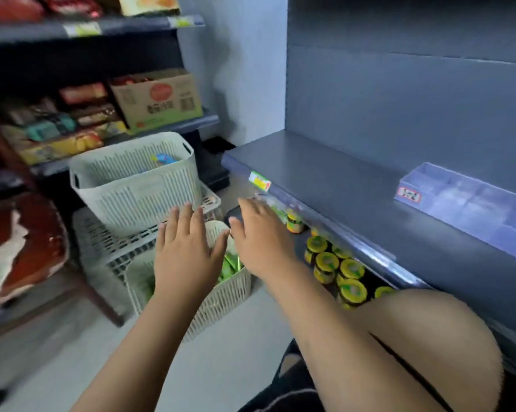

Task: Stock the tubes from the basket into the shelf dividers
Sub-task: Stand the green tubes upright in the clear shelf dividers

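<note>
1. The step in hand looks like a reach for stock. The tubes (230,264), green and lying loose, are in the small basket (230,295) on the floor, against the near right corner of a flat crate (102,242).
2. To do it well, I would lower one hand into the basket's open right side and gather a few tubes lying the same way. The other hand could steady the rim, since so light a basket may slide.
3. The dividers (459,197), a clear blue tray, stand at the front edge of the shelf (340,185) towards its right end, well apart from the basket. Their compartments appear unfilled, though blur leaves that uncertain.
4. The left hand (185,254) hovers palm down over the basket's middle, fingers straight and spread, holding nothing.
5. The right hand (259,239) is likewise flat and empty, its fingers stretched past the basket's far right corner. The two thumbs are close together.
6. Both forearms reach forward from below, and the right one passes just beside a bent knee (429,337).
7. Jars (328,260) with yellow-green lids stand under the shelf's front edge. A larger basket (132,185) sits on the crate's far side.
</note>
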`<state>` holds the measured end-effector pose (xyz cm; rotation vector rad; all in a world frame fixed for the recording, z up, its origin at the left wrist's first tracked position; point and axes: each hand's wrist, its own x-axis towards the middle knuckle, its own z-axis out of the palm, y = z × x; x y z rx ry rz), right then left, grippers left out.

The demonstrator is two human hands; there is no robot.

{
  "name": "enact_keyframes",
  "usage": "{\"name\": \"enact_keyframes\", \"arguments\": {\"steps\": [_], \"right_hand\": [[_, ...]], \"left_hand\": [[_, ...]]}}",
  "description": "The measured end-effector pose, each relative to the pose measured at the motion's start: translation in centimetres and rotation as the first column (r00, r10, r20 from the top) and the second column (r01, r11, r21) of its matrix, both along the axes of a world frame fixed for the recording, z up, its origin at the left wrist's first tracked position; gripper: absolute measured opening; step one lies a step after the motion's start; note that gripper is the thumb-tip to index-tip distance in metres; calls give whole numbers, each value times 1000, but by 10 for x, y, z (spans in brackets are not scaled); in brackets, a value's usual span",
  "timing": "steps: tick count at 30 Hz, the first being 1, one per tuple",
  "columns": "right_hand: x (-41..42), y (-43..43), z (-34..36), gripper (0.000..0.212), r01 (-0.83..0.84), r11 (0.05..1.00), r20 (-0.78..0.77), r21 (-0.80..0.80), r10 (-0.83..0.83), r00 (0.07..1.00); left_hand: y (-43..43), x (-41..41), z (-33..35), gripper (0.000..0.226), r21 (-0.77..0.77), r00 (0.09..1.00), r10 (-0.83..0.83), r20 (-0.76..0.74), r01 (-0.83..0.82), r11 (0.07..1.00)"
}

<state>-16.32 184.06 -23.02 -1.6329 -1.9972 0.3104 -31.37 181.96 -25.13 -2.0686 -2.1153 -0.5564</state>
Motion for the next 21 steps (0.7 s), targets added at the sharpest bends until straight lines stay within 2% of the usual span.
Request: {"name": "enact_keyframes", "arguments": {"steps": [2,6,10,16,21], "right_hand": [[-15,-3,-30,43,-31,994,-61,-109,24,998],[-20,8,-65,40,-51,942,-13,-331,50,999],[-30,28,-82,32,-14,927,51,-376,36,998],[-60,63,-107,40,-18,870,20,-494,32,999],[-82,109,-140,16,7,794,19,-607,6,1000]], "left_hand": [[-7,-26,-16,77,-32,998,57,10,-57,998],[-15,-62,-50,76,-113,990,136,42,-130,985],[-6,-80,-84,73,-214,981,168,102,-143,966],[26,-96,-143,63,-363,936,244,255,-141,921],[75,-102,-181,55,-606,871,347,348,-73,792]]}}
